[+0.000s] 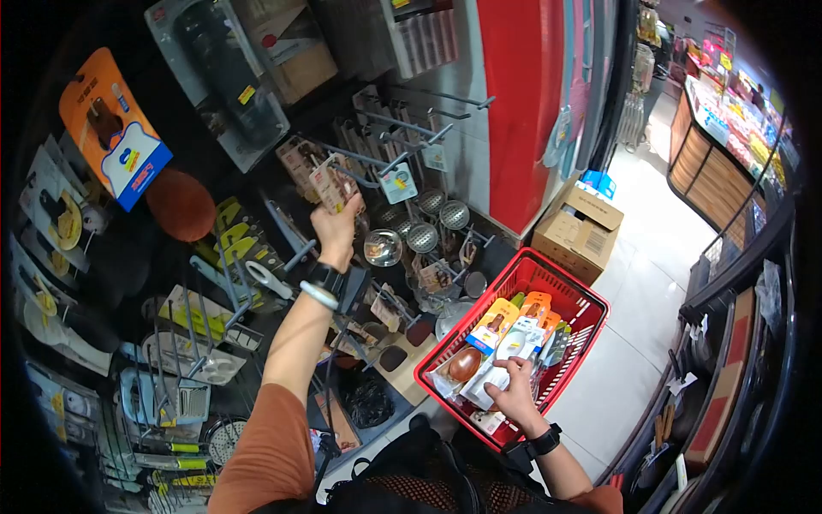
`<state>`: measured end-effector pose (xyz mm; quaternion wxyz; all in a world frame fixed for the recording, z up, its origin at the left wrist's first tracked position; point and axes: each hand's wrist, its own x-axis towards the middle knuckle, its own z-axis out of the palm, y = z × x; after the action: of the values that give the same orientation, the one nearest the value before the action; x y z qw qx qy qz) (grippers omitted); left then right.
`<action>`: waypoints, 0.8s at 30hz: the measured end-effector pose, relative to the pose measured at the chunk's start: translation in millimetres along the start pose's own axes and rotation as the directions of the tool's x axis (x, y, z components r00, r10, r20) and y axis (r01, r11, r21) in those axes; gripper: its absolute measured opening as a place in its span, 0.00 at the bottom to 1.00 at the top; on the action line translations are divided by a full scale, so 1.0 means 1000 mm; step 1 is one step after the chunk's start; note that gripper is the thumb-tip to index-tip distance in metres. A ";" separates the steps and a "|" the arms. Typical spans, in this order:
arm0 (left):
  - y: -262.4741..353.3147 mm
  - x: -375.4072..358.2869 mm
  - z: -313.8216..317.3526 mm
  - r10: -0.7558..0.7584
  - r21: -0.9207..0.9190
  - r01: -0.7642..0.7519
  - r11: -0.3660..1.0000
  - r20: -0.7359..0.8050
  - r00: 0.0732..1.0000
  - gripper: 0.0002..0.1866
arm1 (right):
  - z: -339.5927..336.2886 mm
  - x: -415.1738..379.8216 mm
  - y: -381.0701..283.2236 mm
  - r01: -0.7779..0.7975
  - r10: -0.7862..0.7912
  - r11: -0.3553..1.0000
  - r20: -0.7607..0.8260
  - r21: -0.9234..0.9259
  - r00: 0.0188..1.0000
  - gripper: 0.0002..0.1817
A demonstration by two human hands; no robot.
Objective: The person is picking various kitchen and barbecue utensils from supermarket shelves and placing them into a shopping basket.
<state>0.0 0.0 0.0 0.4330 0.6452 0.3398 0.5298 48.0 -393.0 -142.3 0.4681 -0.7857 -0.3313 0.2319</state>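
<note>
High on the rack, my left hand [336,230] is closed round the upper end of a carded metal kitchen utensil. Its printed card [332,180] sticks up above my fingers, and a shiny steel ladle bowl [383,248] shows just below and right, apparently the same utensil's end. Over the red shopping basket [597,295], my right hand [515,396] has its fingers curled on a white package [481,385]. Around it in the basket lie a brown oval utensil head [465,365] in clear wrap and orange carded packages [495,325].
Metal hooks [402,161] jut out from the rack, with skimmers [422,237] and other utensils hanging there. A cardboard box [578,231] stands behind the basket. Dark shelves [728,377] line the right side of the tiled aisle [638,236].
</note>
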 end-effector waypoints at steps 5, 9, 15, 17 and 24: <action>0.046 -0.042 -0.007 0.066 -0.107 -0.039 0.994 0.263 0.962 0.05 | 0.006 0.009 -0.024 0.127 -0.125 0.990 -0.041 0.062 0.991 0.24; 0.062 -0.087 -0.009 -0.086 -0.121 0.184 0.975 0.562 0.823 0.07 | -0.014 0.013 -0.054 0.286 -0.280 0.951 -0.064 0.121 0.958 0.29; 0.093 -0.164 -0.003 -0.105 -0.185 0.311 0.932 0.684 0.722 0.05 | 0.009 0.005 -0.079 0.316 -0.347 0.922 0.117 0.222 0.931 0.34; 0.073 -0.181 0.003 -0.176 -0.113 0.352 0.929 0.702 0.690 0.07 | 0.031 -0.011 -0.055 0.052 -0.112 0.927 0.142 0.372 0.984 0.24; 0.007 -0.191 -0.011 -0.234 0.027 0.442 0.897 0.876 0.421 0.29 | 0.011 -0.036 0.013 -0.484 0.651 0.600 -0.037 0.637 0.758 0.24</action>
<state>-51.0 -172.2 -67.7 0.7058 0.6902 0.1436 0.0696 20.6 -417.1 -156.9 0.6286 -0.6865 0.0940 0.3532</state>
